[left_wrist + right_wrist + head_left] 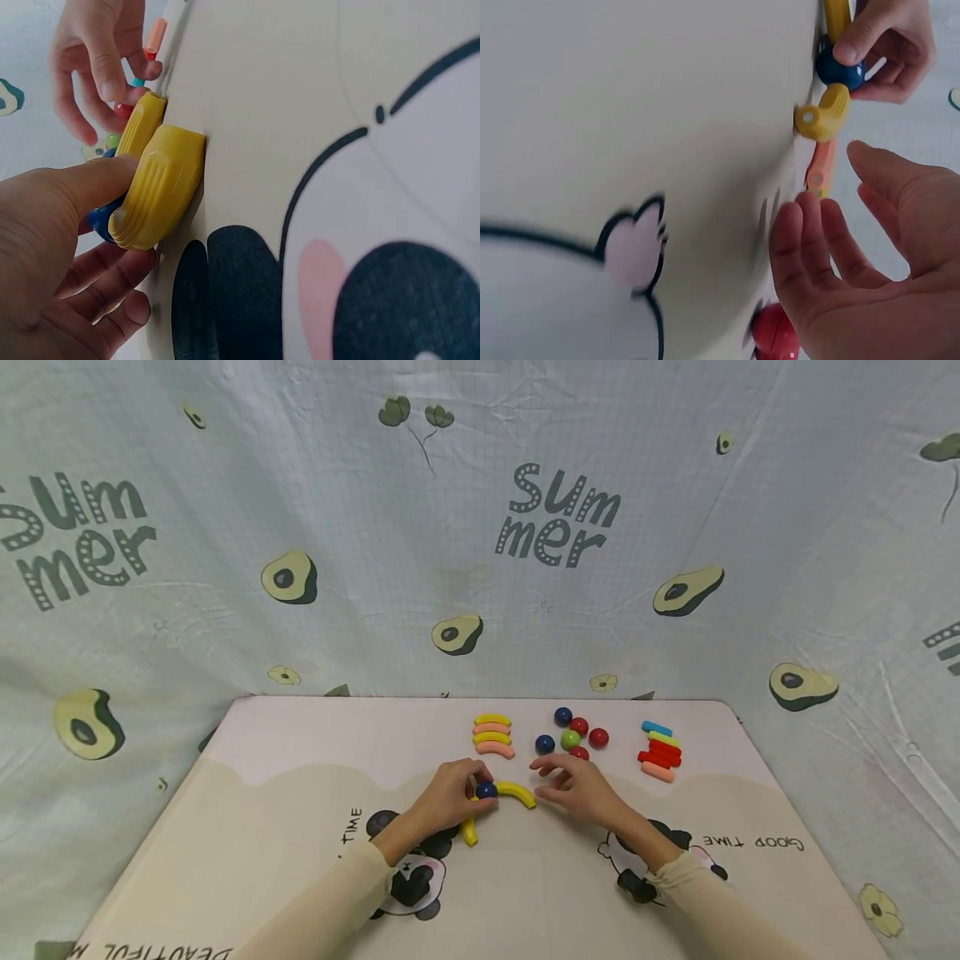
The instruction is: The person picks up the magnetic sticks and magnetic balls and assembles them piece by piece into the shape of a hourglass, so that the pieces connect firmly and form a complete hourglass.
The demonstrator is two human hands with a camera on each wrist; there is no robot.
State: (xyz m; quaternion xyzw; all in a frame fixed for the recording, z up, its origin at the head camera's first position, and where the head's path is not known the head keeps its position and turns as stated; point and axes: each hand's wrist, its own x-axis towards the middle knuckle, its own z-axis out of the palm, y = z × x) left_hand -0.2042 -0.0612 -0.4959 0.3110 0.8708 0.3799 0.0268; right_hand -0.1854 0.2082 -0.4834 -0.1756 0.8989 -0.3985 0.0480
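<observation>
In the head view my left hand (455,795) pinches a dark blue ball (487,790) between thumb and fingers. Two curved yellow sticks meet the ball: one yellow stick (517,793) reaches right, and another yellow stick (469,832) points toward me. The left wrist view shows the thumb on the ball, partly hidden behind the nearer yellow stick (165,184). My right hand (577,789) hovers just right of the far stick's end with fingers loosely bent and nothing in them. In the right wrist view a gap separates those fingertips (787,217) from the yellow stick (825,116).
Beyond the hands lie curved yellow and orange sticks (492,738) in a column. Loose blue, red and green balls (570,739) cluster behind my right hand. Farther right are short straight sticks (663,752) in blue, yellow, red and orange. A printed cloth covers the table (285,827).
</observation>
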